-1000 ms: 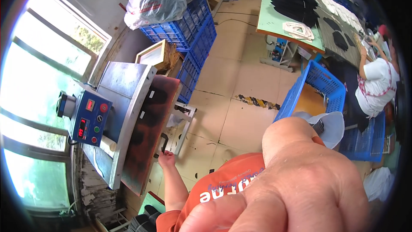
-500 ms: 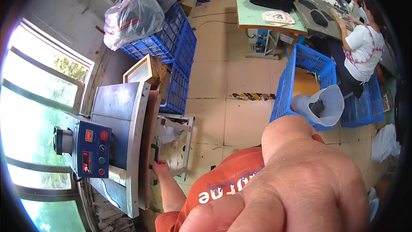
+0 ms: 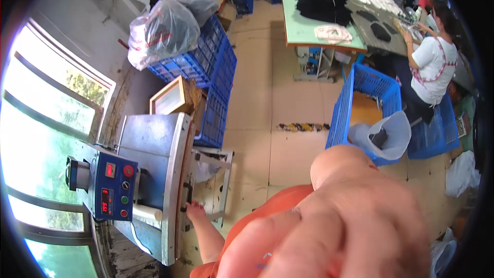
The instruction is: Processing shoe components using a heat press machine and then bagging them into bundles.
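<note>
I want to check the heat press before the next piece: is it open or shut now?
Shut. The top plate of the heat press lies flat on the base, no gap shows, and the left hand grips its handle.

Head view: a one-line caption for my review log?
Person's left hand grips the black handle of a closed grey heat press; right hand blurred against the lens.

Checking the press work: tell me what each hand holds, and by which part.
The left hand grips the heat press by its black front handle. The right hand is blurred against the camera; its grip cannot be told.
</note>
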